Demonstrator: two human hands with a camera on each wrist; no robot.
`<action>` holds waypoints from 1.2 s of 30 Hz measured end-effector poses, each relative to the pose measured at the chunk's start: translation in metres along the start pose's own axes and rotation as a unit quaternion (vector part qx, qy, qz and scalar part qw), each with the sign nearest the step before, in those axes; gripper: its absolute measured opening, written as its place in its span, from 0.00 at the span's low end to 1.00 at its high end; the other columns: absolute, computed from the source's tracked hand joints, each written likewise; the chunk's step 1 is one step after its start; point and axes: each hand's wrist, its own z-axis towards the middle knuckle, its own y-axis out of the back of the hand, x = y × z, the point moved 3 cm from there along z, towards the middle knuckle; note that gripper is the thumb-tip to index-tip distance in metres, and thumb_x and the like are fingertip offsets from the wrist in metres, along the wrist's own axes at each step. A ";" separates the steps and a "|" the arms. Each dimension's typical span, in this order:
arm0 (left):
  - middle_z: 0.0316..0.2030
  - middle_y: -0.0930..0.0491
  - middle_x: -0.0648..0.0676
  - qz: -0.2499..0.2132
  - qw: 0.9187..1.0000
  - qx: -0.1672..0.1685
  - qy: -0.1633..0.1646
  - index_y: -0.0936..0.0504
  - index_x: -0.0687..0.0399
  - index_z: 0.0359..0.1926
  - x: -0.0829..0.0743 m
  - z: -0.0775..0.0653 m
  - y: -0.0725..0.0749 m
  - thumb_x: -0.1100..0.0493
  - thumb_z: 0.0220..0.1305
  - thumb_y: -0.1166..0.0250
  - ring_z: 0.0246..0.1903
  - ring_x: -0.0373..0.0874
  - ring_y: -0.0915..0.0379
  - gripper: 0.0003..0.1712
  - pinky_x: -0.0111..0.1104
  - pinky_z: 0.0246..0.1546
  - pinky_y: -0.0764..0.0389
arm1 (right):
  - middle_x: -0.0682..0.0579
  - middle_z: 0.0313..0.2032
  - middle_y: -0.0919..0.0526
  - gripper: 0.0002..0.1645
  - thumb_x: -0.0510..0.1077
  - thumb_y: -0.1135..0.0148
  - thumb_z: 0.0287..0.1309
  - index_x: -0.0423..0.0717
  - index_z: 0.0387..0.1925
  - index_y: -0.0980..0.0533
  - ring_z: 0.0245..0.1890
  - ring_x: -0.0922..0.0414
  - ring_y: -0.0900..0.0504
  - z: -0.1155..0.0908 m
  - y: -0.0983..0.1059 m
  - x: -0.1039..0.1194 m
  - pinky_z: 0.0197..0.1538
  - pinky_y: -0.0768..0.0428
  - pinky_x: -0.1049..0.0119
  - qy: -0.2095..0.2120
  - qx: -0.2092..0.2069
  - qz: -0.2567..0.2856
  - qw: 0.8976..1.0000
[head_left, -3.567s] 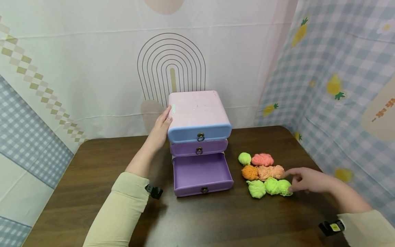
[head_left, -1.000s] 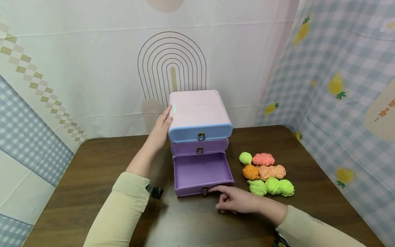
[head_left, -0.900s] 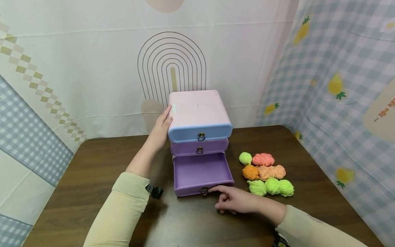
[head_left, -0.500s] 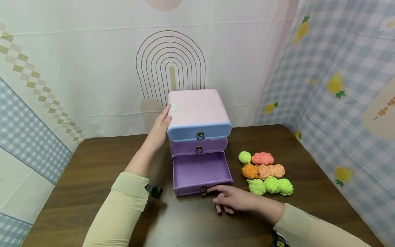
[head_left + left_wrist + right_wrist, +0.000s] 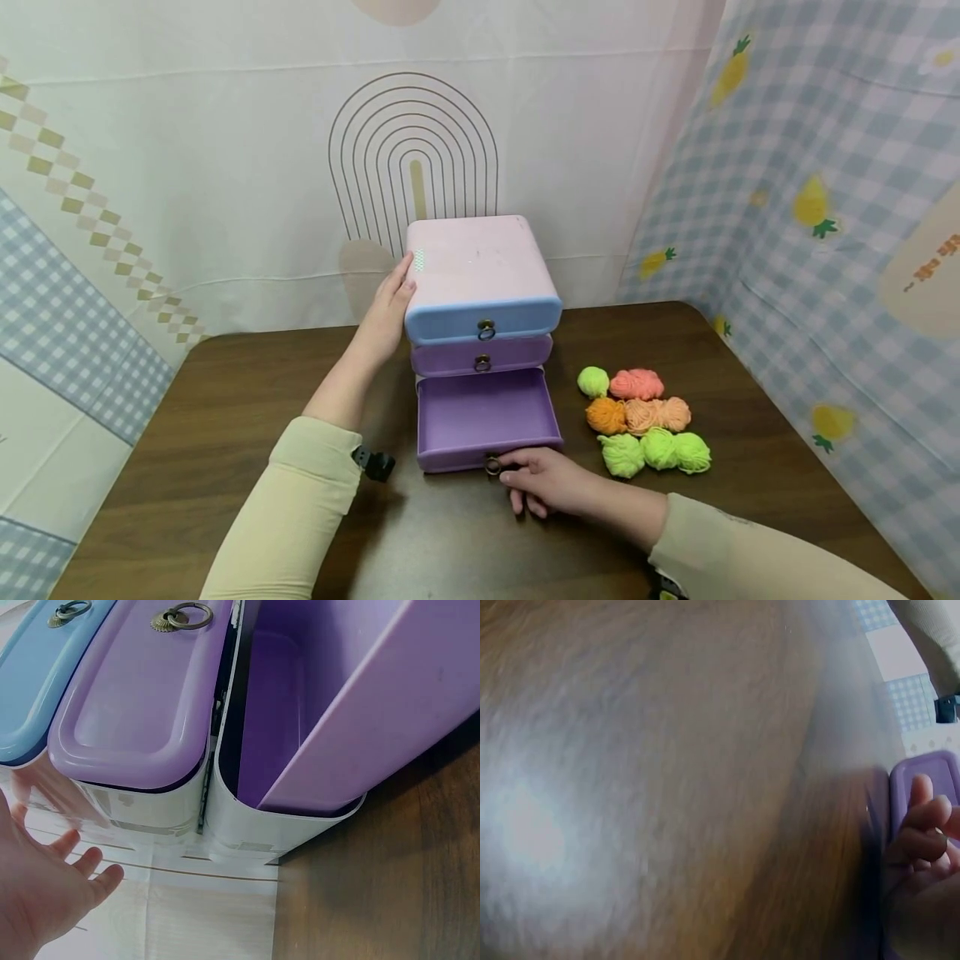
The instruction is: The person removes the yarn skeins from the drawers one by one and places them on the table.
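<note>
A small drawer cabinet (image 5: 476, 258) with a pink top stands at the back of the table. Its blue top drawer (image 5: 450, 324) and purple middle drawer (image 5: 442, 358) are pushed in. The purple bottom drawer (image 5: 480, 408) is pulled out, with nothing inside. Along the cabinet's upper left side rests my left hand (image 5: 386, 318), fingers straight; in the left wrist view this hand (image 5: 45, 885) has its fingers spread. At the front of the bottom drawer, my right hand (image 5: 551, 483) pinches the ring pull (image 5: 492, 465) between thumb and index finger, the other fingers bent.
Several small yarn balls lie in rows right of the cabinet: green yarn (image 5: 622, 456) in front, orange yarn (image 5: 606, 415) and peach yarn (image 5: 645, 417) in the middle, coral yarn (image 5: 636, 384) behind. A patterned cloth (image 5: 600, 125) hangs behind the wooden table (image 5: 247, 400).
My right hand has come from the yarn balls to the bottom drawer's ring pull, and its thumb has since closed up to the ring. The left hand stays on the cabinet.
</note>
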 end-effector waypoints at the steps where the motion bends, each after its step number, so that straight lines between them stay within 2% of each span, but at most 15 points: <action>1: 0.77 0.53 0.58 0.000 1.000 0.000 0.000 0.50 0.38 0.79 0.000 0.000 0.000 0.38 0.76 0.60 0.75 0.54 0.60 0.35 0.55 0.71 0.54 | 0.50 0.20 0.19 0.24 0.43 0.44 0.71 0.33 0.62 0.28 0.11 0.64 0.32 0.000 -0.001 0.001 0.17 0.31 0.72 0.001 -0.009 0.001 1.000; 7: 0.77 0.53 0.57 -0.002 1.000 -0.001 -0.001 0.50 0.37 0.79 0.001 0.000 0.000 0.38 0.76 0.60 0.75 0.54 0.60 0.35 0.55 0.72 0.54 | 0.52 0.17 0.21 0.21 0.45 0.41 0.69 0.35 0.56 0.23 0.10 0.63 0.32 0.002 -0.008 0.005 0.15 0.32 0.72 -0.004 -0.057 0.004 0.998; 12: 0.77 0.52 0.57 -0.005 1.000 -0.001 -0.006 0.49 0.38 0.79 0.001 0.000 0.000 0.39 0.76 0.60 0.75 0.54 0.60 0.34 0.54 0.72 0.54 | 0.53 0.16 0.22 0.20 0.44 0.40 0.68 0.35 0.54 0.21 0.09 0.64 0.32 0.002 -0.010 0.004 0.15 0.33 0.73 -0.009 -0.079 0.006 0.997; 28: 0.76 0.51 0.58 -0.005 1.000 -0.007 -0.017 0.48 0.41 0.79 0.003 0.002 -0.001 0.41 0.77 0.59 0.75 0.54 0.58 0.34 0.54 0.72 0.54 | 0.53 0.15 0.23 0.18 0.40 0.39 0.66 0.33 0.53 0.20 0.10 0.64 0.31 0.005 -0.002 0.011 0.15 0.32 0.72 0.001 -0.094 0.003 0.996; 36: 0.76 0.51 0.57 0.001 1.000 -0.009 -0.010 0.48 0.39 0.79 0.002 0.001 -0.001 0.40 0.76 0.59 0.75 0.53 0.58 0.34 0.54 0.72 0.53 | 0.53 0.17 0.22 0.18 0.42 0.40 0.67 0.36 0.54 0.20 0.10 0.64 0.31 0.018 0.008 0.011 0.16 0.32 0.71 -0.019 -0.106 0.000 0.994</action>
